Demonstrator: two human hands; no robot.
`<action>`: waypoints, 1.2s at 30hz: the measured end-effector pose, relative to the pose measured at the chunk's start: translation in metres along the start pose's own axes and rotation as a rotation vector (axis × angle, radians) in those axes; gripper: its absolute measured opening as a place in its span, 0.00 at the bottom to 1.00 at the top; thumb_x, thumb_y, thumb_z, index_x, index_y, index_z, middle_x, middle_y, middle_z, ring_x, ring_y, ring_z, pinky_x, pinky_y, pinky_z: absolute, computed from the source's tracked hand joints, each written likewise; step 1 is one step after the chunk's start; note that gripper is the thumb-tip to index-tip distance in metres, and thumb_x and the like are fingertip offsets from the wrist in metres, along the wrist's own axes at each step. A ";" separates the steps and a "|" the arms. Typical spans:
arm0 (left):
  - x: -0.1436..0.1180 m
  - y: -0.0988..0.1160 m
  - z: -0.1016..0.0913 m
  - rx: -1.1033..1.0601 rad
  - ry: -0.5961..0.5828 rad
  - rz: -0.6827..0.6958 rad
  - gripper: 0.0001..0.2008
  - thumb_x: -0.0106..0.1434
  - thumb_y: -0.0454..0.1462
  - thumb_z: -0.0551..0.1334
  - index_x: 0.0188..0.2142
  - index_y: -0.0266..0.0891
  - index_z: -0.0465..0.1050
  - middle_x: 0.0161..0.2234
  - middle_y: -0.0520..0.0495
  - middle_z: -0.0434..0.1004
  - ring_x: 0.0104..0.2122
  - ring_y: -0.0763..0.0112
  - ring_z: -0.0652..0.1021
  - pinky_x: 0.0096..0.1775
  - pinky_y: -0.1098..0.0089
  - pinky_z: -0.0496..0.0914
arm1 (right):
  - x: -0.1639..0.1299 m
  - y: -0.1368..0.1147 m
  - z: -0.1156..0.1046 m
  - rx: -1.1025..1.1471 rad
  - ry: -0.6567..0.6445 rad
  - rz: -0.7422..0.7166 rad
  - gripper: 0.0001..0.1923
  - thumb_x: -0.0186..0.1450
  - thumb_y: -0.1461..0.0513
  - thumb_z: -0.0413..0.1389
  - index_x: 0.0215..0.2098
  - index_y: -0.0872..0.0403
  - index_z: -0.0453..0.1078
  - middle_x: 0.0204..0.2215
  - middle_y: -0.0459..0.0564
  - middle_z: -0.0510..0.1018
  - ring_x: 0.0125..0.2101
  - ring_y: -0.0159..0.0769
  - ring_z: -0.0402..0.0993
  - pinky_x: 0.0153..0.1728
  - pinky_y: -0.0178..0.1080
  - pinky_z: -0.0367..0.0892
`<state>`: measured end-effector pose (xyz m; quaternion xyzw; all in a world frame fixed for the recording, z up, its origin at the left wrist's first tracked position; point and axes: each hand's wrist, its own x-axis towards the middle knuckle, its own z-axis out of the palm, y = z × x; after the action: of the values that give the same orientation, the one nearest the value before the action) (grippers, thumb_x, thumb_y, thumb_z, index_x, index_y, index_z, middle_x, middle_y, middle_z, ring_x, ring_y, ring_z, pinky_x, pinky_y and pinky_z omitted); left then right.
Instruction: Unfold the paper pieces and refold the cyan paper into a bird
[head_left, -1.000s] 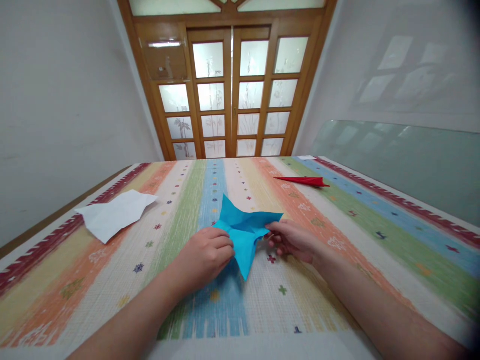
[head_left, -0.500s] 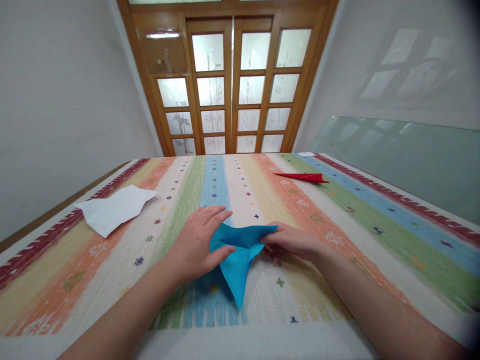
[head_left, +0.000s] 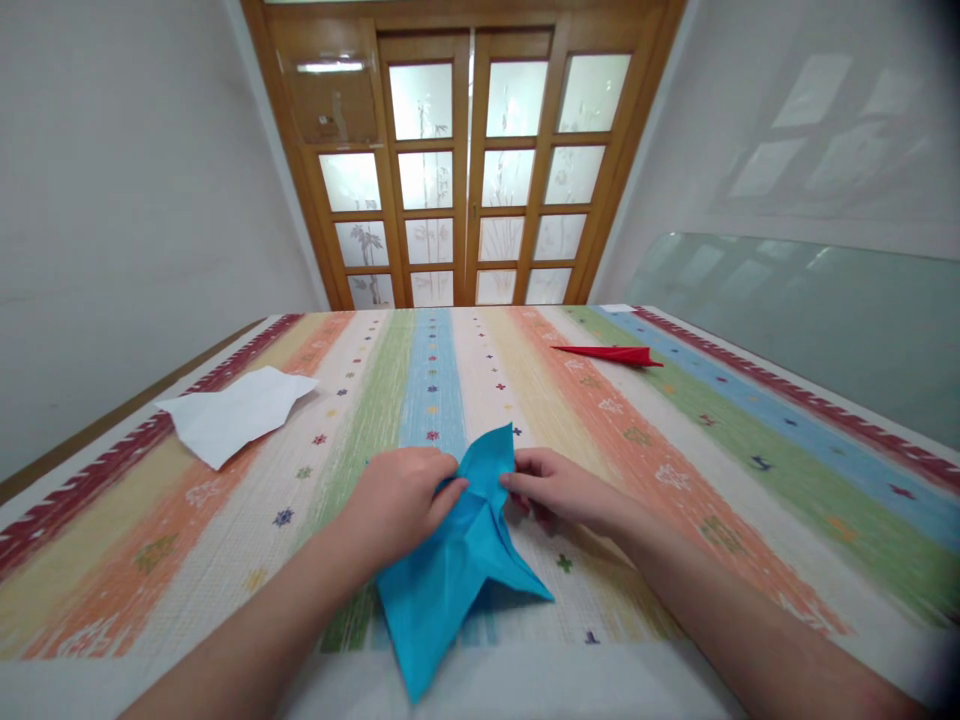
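Observation:
A folded sheet of blue paper (head_left: 442,590) with several pointed corners is between my two hands near the front of the table. My left hand (head_left: 401,500) grips its upper left side, thumb on top and fingers curled. On the other side, my right hand (head_left: 551,485) pinches the right edge just below the raised tip. One long point of the paper hangs toward the table's front edge, and a shorter one juts to the right. My left hand hides part of the paper's left side.
A striped, patterned cloth (head_left: 360,420) covers the table. Creased white paper (head_left: 236,415) lies at the left, and a narrow folded red paper piece (head_left: 611,355) at the far right. Behind the table stand wooden doors with glass panes (head_left: 427,180); a glass panel (head_left: 795,310) leans at the right wall.
The blue paper has turned, and more of it now extends toward the front edge. My left hand has closed from a spread pose onto the paper. My right hand has shifted its pinch.

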<state>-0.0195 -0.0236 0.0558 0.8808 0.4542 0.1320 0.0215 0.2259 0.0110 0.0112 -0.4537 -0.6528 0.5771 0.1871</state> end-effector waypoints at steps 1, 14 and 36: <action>0.000 -0.001 0.002 0.015 0.018 -0.055 0.14 0.71 0.43 0.55 0.32 0.40 0.72 0.31 0.47 0.78 0.32 0.62 0.77 0.34 0.65 0.65 | 0.001 0.000 0.004 -0.047 0.080 -0.044 0.12 0.66 0.53 0.56 0.32 0.53 0.68 0.22 0.43 0.71 0.17 0.29 0.64 0.18 0.33 0.61; 0.004 -0.008 0.014 -0.216 0.223 -0.163 0.17 0.70 0.43 0.56 0.25 0.39 0.63 0.24 0.52 0.68 0.26 0.70 0.69 0.31 0.68 0.56 | -0.008 -0.008 0.023 -0.588 0.420 -0.239 0.07 0.65 0.56 0.63 0.37 0.50 0.74 0.29 0.47 0.78 0.29 0.37 0.71 0.29 0.37 0.57; 0.002 -0.004 0.019 -0.475 0.203 -0.021 0.19 0.68 0.42 0.58 0.23 0.39 0.55 0.21 0.56 0.56 0.25 0.73 0.63 0.30 0.69 0.54 | 0.001 -0.002 0.029 -0.693 0.410 -0.398 0.04 0.67 0.63 0.58 0.36 0.52 0.75 0.32 0.48 0.80 0.33 0.37 0.75 0.33 0.35 0.60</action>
<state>-0.0168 -0.0177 0.0369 0.8284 0.4194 0.3226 0.1836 0.2024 -0.0053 0.0055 -0.4601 -0.8317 0.1752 0.2568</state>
